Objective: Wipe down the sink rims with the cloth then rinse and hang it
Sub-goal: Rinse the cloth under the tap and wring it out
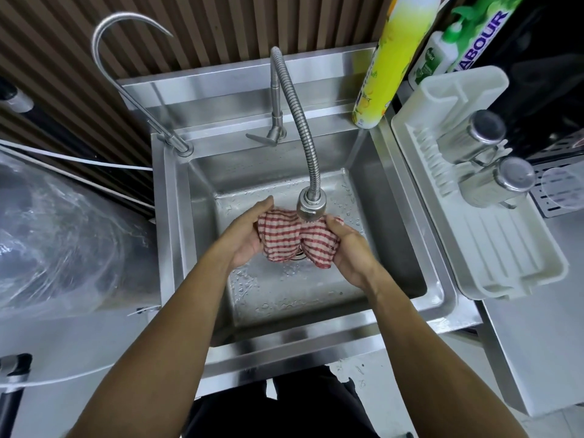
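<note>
A red and white checked cloth (297, 240) is bunched between both my hands over the middle of the steel sink (401, 216), just above the drain. My left hand (245, 237) grips its left end and my right hand (350, 251) grips its right end. The flexible faucet's spray head (311, 207) hangs directly above the cloth's middle. Water drops lie on the basin floor. The sink's front rim (316, 339) runs below my forearms.
A thin gooseneck tap (126, 58) stands at the sink's back left corner. A yellow spray bottle (388, 67) stands on the back right rim. A white dish rack (493, 222) with two steel cups sits to the right. Clear plastic sheeting (63, 235) covers the left side.
</note>
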A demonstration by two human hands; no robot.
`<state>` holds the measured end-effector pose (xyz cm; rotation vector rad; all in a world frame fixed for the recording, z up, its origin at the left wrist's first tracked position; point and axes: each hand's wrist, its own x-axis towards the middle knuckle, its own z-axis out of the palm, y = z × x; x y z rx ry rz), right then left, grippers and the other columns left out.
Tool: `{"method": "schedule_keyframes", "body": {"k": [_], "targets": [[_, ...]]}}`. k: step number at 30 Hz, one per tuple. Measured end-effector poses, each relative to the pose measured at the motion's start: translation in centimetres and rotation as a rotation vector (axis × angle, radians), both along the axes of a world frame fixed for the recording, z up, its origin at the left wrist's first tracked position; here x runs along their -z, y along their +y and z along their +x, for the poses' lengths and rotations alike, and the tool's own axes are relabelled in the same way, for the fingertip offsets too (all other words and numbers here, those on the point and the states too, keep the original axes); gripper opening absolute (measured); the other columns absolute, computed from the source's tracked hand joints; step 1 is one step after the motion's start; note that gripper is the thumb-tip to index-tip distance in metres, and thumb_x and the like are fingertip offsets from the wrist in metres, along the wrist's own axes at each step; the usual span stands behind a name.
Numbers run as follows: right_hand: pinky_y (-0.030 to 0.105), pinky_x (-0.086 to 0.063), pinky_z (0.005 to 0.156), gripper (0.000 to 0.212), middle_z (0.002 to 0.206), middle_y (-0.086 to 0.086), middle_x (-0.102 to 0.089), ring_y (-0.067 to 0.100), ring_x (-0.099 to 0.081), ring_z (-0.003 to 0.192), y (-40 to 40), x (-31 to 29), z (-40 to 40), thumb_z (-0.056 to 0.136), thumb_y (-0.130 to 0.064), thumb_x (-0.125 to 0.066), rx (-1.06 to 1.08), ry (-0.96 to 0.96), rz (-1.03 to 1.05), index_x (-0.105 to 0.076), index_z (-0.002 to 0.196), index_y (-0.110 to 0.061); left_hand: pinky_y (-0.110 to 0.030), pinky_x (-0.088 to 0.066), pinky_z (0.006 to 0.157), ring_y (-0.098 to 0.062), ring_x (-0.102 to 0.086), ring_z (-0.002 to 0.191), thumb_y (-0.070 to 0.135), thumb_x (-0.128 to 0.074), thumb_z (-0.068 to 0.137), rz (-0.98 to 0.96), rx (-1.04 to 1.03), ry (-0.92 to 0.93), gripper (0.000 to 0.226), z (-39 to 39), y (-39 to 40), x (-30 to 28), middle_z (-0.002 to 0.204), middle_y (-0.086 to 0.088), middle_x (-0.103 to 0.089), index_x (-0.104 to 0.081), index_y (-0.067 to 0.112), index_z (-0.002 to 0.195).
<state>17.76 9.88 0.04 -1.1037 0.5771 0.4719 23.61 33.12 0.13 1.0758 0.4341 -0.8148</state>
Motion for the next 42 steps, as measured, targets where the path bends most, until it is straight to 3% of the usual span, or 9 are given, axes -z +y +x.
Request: {"method": "schedule_keyframes", "body": {"k": [5, 12, 17, 20, 23, 30, 34, 37, 42], "targets": [[0.04, -0.063, 0.08, 0.026, 0.116, 0.018, -0.075, 0.033, -0.075, 0.101, 0.3, -1.1, 1.1, 0.104, -0.013, -0.058, -0.108, -0.026, -0.086, -0.066, 0.128, -0.005, -0.044, -0.058, 0.089, -0.03, -0.069, 0.114, 0.02, -0.082, 0.076, 0.087, 0.162, 0.164, 0.098, -2.4, -1.2, 2.5, 0.136, -0.014, -0.063, -0.028, 0.018, 0.158], [0.027, -0.046, 0.046, 0.02, 0.089, 0.006, -0.076, 0.016, -0.067, 0.065, -1.6, -1.3, 1.9, 0.108, -0.019, -0.052, -0.18, 0.013, -0.295, -0.071, 0.111, -0.014, -0.045, -0.062, 0.083, -0.033, -0.071, 0.111, 0.022, -0.07, 0.093, -0.047, -0.137, 0.199, 0.057, -2.5, -1.3, 5.5, 0.123, -0.017, -0.072, -0.05, 0.009, 0.144], [0.042, -0.061, 0.086, 0.023, 0.101, 0.015, -0.079, 0.035, -0.076, 0.095, -2.2, -2.0, 2.7, 0.102, -0.025, -0.062, -0.141, -0.003, -0.327, -0.076, 0.108, -0.007, -0.044, -0.06, 0.089, -0.036, -0.066, 0.12, 0.045, -0.079, 0.084, -0.14, 0.25, 0.351, 0.071, -3.4, -3.0, 5.3, 0.132, -0.023, -0.065, -0.059, 0.0, 0.135], [0.043, -0.061, 0.09, 0.027, 0.104, 0.016, -0.079, 0.034, -0.076, 0.099, -3.7, -2.4, 2.9, 0.101, -0.028, -0.065, -0.143, -0.032, -0.342, -0.076, 0.11, -0.005, -0.043, -0.061, 0.083, -0.031, -0.071, 0.112, 0.008, -0.071, 0.091, -0.273, 0.004, 0.244, 0.035, -3.1, -3.8, 5.6, 0.132, -0.018, -0.066, -0.065, 0.011, 0.125], [0.048, -0.058, 0.096, 0.03, 0.116, 0.02, -0.075, 0.036, -0.073, 0.109, -4.4, -2.5, 3.1, 0.105, -0.024, -0.059, -0.067, -0.028, -0.206, -0.07, 0.123, -0.003, -0.038, -0.061, 0.077, -0.026, -0.073, 0.102, -0.002, -0.066, 0.089, -0.417, -0.363, 0.211, 0.04, -2.2, -4.2, 5.5, 0.131, -0.015, -0.066, -0.064, 0.017, 0.124], [0.049, -0.061, 0.089, 0.028, 0.111, 0.02, -0.076, 0.038, -0.073, 0.106, -3.7, -1.3, 3.3, 0.104, -0.029, -0.06, 0.013, -0.009, -0.248, -0.073, 0.118, -0.008, -0.044, -0.059, 0.09, -0.031, -0.07, 0.113, 0.026, -0.079, 0.085, -0.215, 0.182, 0.365, 0.052, -2.4, -5.1, 3.8, 0.127, -0.019, -0.069, -0.065, -0.001, 0.127], [0.047, -0.06, 0.092, 0.029, 0.116, 0.016, -0.076, 0.034, -0.073, 0.11, -4.9, -0.8, 2.9, 0.104, -0.029, -0.06, 0.016, 0.01, -0.255, -0.071, 0.122, -0.01, -0.044, -0.059, 0.09, -0.03, -0.071, 0.11, 0.028, -0.068, 0.093, -0.174, 0.051, 0.212, 0.046, -1.7, -4.7, 3.2, 0.121, -0.018, -0.072, -0.059, 0.005, 0.131], [0.034, -0.062, 0.07, 0.029, 0.115, 0.014, -0.077, 0.029, -0.076, 0.097, -4.5, -0.3, 2.4, 0.105, -0.03, -0.058, -0.01, 0.026, -0.235, -0.071, 0.123, -0.01, -0.041, -0.061, 0.087, -0.026, -0.071, 0.099, 0.031, -0.066, 0.095, -0.085, -0.063, 0.029, 0.037, -0.8, -4.4, 2.8, 0.112, -0.014, -0.074, -0.063, 0.009, 0.124], [0.039, -0.061, 0.075, 0.027, 0.105, 0.008, -0.079, 0.027, -0.076, 0.092, -3.2, 0.3, 2.4, 0.106, -0.034, -0.057, 0.0, 0.038, -0.408, -0.073, 0.114, -0.015, -0.032, -0.058, 0.087, -0.01, -0.074, 0.097, 0.054, -0.064, 0.094, 0.436, 0.041, -0.225, 0.03, 0.1, -3.7, 3.3, 0.105, 0.01, -0.078, -0.071, 0.029, 0.11]]}}
